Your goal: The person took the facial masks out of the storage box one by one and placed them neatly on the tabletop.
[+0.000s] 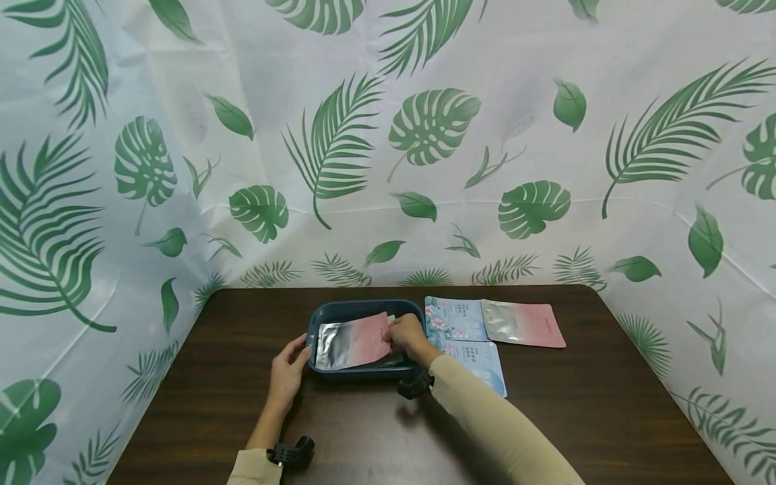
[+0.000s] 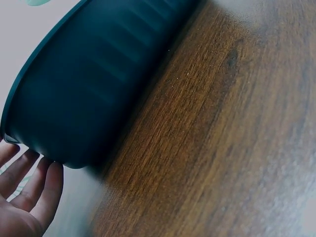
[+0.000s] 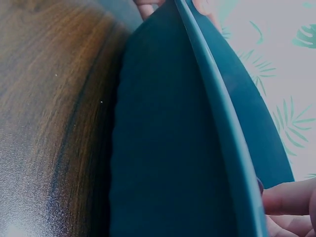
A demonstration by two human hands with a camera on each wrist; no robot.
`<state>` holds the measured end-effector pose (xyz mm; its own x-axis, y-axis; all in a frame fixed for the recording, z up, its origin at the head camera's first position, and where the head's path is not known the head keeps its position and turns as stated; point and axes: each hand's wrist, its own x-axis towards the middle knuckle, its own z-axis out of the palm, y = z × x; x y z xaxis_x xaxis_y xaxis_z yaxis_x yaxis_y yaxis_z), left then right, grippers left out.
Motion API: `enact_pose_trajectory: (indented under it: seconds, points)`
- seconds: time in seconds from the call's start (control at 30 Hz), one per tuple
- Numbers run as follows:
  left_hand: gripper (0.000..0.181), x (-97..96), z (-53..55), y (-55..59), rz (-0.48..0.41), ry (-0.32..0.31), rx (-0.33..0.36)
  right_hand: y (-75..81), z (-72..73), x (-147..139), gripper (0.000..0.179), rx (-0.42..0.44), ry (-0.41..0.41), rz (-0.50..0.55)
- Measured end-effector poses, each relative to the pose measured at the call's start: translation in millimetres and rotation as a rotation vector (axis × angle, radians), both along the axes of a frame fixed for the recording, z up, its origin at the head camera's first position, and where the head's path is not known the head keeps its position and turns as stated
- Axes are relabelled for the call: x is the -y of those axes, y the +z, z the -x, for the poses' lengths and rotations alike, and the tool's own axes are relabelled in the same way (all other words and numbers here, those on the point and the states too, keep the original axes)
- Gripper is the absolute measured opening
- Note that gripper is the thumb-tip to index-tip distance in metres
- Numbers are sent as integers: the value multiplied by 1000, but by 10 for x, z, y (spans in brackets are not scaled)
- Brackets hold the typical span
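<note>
Dark teal plastic tray (image 1: 321,311) on brown wood counter (image 1: 545,404). Left hand (image 1: 287,374) fingers straight against tray wall. Right hand (image 1: 407,337) grip pinches pink-silver foil sachet (image 1: 354,342) inside tray. Risk: slick foil slips from pinch; tray slides if unbraced.

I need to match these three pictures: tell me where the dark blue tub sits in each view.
Head: dark blue tub at table centre, between both hands.
Left wrist: its outer wall fills the upper left, left hand's fingers at its corner.
Right wrist: wall and rim fill the middle and right.
Shared landmark: the dark wooden table.
</note>
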<state>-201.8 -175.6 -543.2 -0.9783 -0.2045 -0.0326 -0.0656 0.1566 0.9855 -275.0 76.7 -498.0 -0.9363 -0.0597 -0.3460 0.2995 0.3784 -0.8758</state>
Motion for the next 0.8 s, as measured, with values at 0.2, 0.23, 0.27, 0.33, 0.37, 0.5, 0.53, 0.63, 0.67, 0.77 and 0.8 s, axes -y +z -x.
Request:
enact_pose_trajectory:
  seconds: [0.2, 0.23, 0.27, 0.33, 0.37, 0.5, 0.53, 0.63, 0.67, 0.77, 0.8]
  points:
    - [41, -8, -12, 15, -12, -5, -14, -20, 0, -13, 12, -29, 2, 31]
    - [41, -8, -15, 21, -14, -8, -15, -22, 1, -17, 12, -36, 4, 36]
    - [42, -9, -15, 26, -18, -8, -12, -23, 1, -20, 13, -41, 5, 41]
    - [42, -12, -16, 31, -22, -9, -11, -20, 4, -27, 14, -46, 1, 51]
    - [42, -13, -19, 33, -22, -8, -12, -16, 4, -32, 15, -46, -3, 56]
    - [42, -15, -21, 29, -30, -12, -17, 5, 6, -48, 18, -48, -12, 77]
    - [43, -14, -24, 26, -28, -14, -20, 12, 5, -52, 18, -52, -10, 83]
    - [43, -10, -23, 16, -28, -19, -24, 38, 3, -59, 19, -58, -8, 95]
    - [43, -10, -22, 13, -28, -19, -25, 46, 2, -62, 20, -62, -3, 93]
    - [43, -9, -16, 6, -34, -20, -27, 83, 2, -68, 20, -65, 1, 93]
    - [42, -10, -14, 5, -39, -19, -27, 95, 1, -70, 20, -64, 1, 96]
